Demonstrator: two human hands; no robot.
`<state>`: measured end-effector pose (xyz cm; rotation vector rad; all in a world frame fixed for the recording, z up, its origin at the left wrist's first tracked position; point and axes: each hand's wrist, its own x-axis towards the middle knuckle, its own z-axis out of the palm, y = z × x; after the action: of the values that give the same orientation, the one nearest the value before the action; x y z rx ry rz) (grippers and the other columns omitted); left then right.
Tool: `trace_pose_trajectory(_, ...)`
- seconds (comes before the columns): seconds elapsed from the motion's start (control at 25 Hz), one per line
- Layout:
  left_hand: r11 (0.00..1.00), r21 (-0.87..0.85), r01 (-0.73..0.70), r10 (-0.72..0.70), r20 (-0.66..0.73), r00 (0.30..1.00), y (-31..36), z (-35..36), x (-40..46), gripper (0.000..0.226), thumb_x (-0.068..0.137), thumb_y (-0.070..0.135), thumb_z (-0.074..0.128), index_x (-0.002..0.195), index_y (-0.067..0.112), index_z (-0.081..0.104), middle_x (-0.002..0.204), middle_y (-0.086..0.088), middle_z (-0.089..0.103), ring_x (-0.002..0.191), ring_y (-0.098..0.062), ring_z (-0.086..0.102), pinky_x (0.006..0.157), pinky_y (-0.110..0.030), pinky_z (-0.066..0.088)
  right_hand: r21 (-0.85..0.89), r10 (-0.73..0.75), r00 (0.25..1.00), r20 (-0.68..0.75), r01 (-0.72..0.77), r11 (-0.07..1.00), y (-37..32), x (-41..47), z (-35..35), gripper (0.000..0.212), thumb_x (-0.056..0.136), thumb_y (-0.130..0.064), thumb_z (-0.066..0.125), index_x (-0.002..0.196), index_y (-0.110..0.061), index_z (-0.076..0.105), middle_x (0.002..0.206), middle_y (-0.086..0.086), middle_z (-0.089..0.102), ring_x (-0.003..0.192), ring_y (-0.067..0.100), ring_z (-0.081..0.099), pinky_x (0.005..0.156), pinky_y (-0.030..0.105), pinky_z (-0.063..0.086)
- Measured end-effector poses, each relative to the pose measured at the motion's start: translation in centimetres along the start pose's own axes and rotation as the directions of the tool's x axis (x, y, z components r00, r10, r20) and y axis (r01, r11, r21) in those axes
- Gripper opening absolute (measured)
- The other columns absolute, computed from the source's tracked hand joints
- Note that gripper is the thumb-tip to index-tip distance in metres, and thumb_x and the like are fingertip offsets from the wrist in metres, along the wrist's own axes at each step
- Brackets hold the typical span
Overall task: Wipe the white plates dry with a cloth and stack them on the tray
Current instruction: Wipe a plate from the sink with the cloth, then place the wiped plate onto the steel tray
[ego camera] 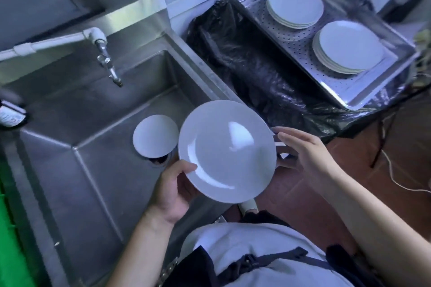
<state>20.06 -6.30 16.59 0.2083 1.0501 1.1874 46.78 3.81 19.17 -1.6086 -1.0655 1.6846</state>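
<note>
Lying in the steel sink [70,147], one plate [155,135] waits; the left hand [173,191] grips another white plate [227,151] by its rim, while the right hand [303,151], fingers extended and holding nothing, nears its edge. No cloth shows; wiping seems next, then stacking on the perforated tray [363,98].

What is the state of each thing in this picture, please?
held plate: tilted, in the air beside the sink, gripped at its rim
left hand: grips the held plate
right hand: fingers straight, beside the plate's rim
sink plate: lying in the sink
tray: holds two plate stacks
tap: no water running
</note>
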Motion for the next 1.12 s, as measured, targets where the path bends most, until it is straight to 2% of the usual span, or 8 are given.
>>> trace_pose_trajectory(0.24, 0.965, 0.163, 0.208, -0.243, 0.238, 0.94, -0.3, 2.0, 3.5, 0.049, 0.071, 0.022, 0.07, 0.12, 0.016, 0.077, 0.124, -0.014, 0.073, 0.105, -0.029, 0.073, 0.074, -0.04, 0.062, 0.149, 0.183, 0.964, -0.194, -0.156, 0.977, -0.1, -3.4, -2.6, 0.024, 0.095, -0.026, 0.062, 0.102, -0.012, 0.079, 0.1, 0.012, 0.074, 0.078, 0.026, 0.065, 0.067, 0.035, 0.048)
trace_pose_trajectory(0.36, 0.952, 0.249, 0.176, -0.247, 0.291, 0.924, 0.8, 5.2, 5.1, 0.044, 0.079, 0.031, 0.064, 0.12, 0.018, 0.076, 0.121, -0.014, 0.073, 0.099, -0.03, 0.071, 0.075, -0.041, 0.055, 0.266, 0.281, 0.936, -0.213, -0.221, 0.938, -0.5, -3.9, -5.7, 0.031, 0.095, -0.03, 0.061, 0.111, -0.008, 0.074, 0.1, 0.01, 0.073, 0.074, 0.022, 0.067, 0.061, 0.033, 0.053)
trace_pose_trajectory(0.48, 0.962, 0.246, 0.122, -0.21, 0.372, 0.904, 2.4, 8.8, 6.9, 0.051, 0.086, 0.03, 0.06, 0.135, 0.017, 0.066, 0.121, -0.014, 0.07, 0.104, -0.031, 0.067, 0.075, -0.045, 0.059, 0.312, 0.266, 0.932, -0.246, -0.183, 0.932, -1.8, -2.4, -8.7, 0.024, 0.095, -0.027, 0.058, 0.105, -0.011, 0.074, 0.098, 0.011, 0.071, 0.072, 0.023, 0.067, 0.064, 0.035, 0.055)
trace_pose_trajectory(0.6, 0.973, 0.215, 0.084, -0.151, 0.315, 0.937, 3.6, 11.9, 8.9, 0.056, 0.084, 0.027, 0.058, 0.137, 0.008, 0.063, 0.123, -0.02, 0.067, 0.108, -0.031, 0.066, 0.084, -0.054, 0.059, 0.332, 0.219, 0.945, -0.244, -0.131, 0.934, -3.8, 0.9, -11.5, 0.025, 0.096, -0.026, 0.056, 0.098, -0.01, 0.075, 0.088, 0.01, 0.073, 0.065, 0.021, 0.069, 0.064, 0.037, 0.059)
trace_pose_trajectory(0.72, 0.968, 0.244, 0.06, -0.117, 0.226, 0.967, 3.7, 15.2, 11.6, 0.056, 0.08, 0.026, 0.057, 0.131, 0.005, 0.066, 0.126, -0.022, 0.067, 0.106, -0.028, 0.066, 0.084, -0.049, 0.06, 0.326, 0.192, 0.96, -0.204, -0.118, 0.938, -5.6, 5.3, -14.2, 0.027, 0.097, -0.027, 0.056, 0.103, -0.007, 0.073, 0.079, 0.008, 0.073, 0.062, 0.022, 0.068, 0.058, 0.035, 0.058)
trace_pose_trajectory(0.92, 0.936, 0.338, 0.096, -0.106, 0.01, 0.994, 3.6, 23.3, 19.0, 0.052, 0.082, 0.014, 0.062, 0.133, 0.007, 0.063, 0.133, -0.015, 0.068, 0.127, -0.031, 0.061, 0.097, -0.061, 0.055, 0.293, 0.206, 0.966, -0.154, -0.155, 0.944, -9.4, 14.4, -21.2, 0.025, 0.094, -0.028, 0.062, 0.098, -0.007, 0.075, 0.085, 0.01, 0.072, 0.069, 0.026, 0.07, 0.058, 0.037, 0.06)
trace_pose_trajectory(1.04, 0.925, 0.367, 0.095, -0.078, -0.06, 0.995, 6.1, 29.1, 23.4, 0.024, 0.083, 0.013, 0.063, 0.096, 0.014, 0.083, 0.121, -0.008, 0.075, 0.125, -0.03, 0.061, 0.101, -0.063, 0.051, 0.187, 0.122, 0.983, -0.135, -0.095, 0.978, -14.8, 20.8, -24.6, 0.022, 0.091, -0.03, 0.065, 0.092, -0.011, 0.076, 0.083, 0.007, 0.072, 0.07, 0.022, 0.071, 0.062, 0.038, 0.06)
trace_pose_trajectory(1.12, 0.933, 0.355, 0.052, -0.021, -0.09, 0.996, 8.6, 33.2, 26.9, 0.009, 0.067, 0.017, 0.07, 0.061, 0.021, 0.076, 0.111, -0.007, 0.075, 0.121, -0.03, 0.063, 0.103, -0.062, 0.05, 0.111, 0.063, 0.99, -0.123, -0.05, 0.993, -19.2, 26.0, -26.0, 0.015, 0.088, -0.03, 0.067, 0.083, -0.017, 0.075, 0.081, 0.003, 0.071, 0.074, 0.021, 0.07, 0.068, 0.036, 0.058)
